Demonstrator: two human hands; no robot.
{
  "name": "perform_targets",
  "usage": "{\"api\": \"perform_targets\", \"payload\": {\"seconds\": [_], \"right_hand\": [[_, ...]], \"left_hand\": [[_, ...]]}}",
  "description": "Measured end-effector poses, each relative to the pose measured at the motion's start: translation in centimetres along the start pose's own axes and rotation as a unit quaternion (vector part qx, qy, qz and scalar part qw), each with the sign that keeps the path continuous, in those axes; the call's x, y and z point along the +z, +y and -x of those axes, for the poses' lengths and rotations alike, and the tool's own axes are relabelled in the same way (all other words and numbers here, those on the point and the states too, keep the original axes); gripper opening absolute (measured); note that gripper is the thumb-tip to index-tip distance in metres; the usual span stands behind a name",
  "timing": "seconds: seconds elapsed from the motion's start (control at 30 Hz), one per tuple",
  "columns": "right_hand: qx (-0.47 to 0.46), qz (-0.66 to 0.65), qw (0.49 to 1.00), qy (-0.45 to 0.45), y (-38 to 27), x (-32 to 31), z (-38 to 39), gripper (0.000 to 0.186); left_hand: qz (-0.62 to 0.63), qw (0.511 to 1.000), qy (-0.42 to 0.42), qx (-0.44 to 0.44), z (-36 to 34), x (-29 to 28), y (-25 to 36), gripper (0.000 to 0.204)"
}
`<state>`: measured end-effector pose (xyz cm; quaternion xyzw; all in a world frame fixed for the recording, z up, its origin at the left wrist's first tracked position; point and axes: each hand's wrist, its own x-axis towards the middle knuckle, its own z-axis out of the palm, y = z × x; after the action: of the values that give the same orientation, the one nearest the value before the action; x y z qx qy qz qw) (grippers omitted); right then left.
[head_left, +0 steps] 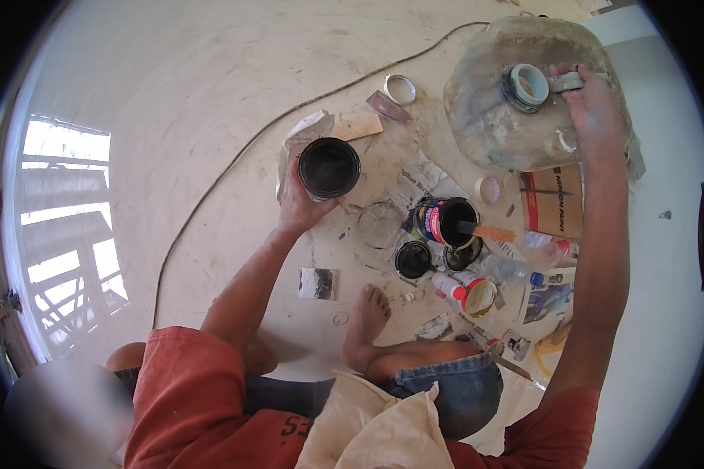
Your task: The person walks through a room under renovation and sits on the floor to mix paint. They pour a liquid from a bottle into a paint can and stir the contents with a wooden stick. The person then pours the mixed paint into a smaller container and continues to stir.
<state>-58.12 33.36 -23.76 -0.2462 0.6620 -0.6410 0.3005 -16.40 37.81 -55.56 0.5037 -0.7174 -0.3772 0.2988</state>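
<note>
My left hand (305, 202) is closed round a can (328, 167) with a dark inside, above the floor at centre left. Pale paper lies beside it. At the upper right, my right hand (590, 102) is closed on the grey handle (565, 82) of a large, grimy container (493, 117), next to its pale round mouth (529, 84). Between my hands, an open black paint can (457, 224) with a wooden stick (493, 234) in it stands on newspaper (395, 250).
Lids (413, 259), plastic bottles (501, 270), tape rolls (400, 89), a cardboard box (550, 199) and scraps litter the floor around my bare foot (364, 320). A cord (242, 148) runs across the floor. A pale wall (665, 250) rises at the right.
</note>
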Motion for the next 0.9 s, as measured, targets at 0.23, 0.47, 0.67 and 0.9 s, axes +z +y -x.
{"api": "perform_targets", "payload": {"seconds": [0.23,0.47,0.67,0.9], "right_hand": [[-0.029,-0.007,0.999,0.033,1.6,3.6,4.1,0.013],[-0.070,-0.022,0.997,0.025,3.4,7.7,8.0,0.022],[-0.041,-0.053,0.998,0.003,3.8,10.2,12.8,0.041],[-0.015,-0.057,0.998,-0.033,2.8,10.2,14.9,0.025]], "left_hand": [[0.040,0.997,-0.027,-0.055,0.0,0.0,0.7,0.122],[0.020,0.965,0.210,0.155,2.1,-0.2,2.4,0.102],[0.230,0.924,0.074,0.296,-4.3,-1.6,23.7,0.070],[0.318,0.928,-0.031,0.194,-9.0,-0.4,27.9,0.080]]}}
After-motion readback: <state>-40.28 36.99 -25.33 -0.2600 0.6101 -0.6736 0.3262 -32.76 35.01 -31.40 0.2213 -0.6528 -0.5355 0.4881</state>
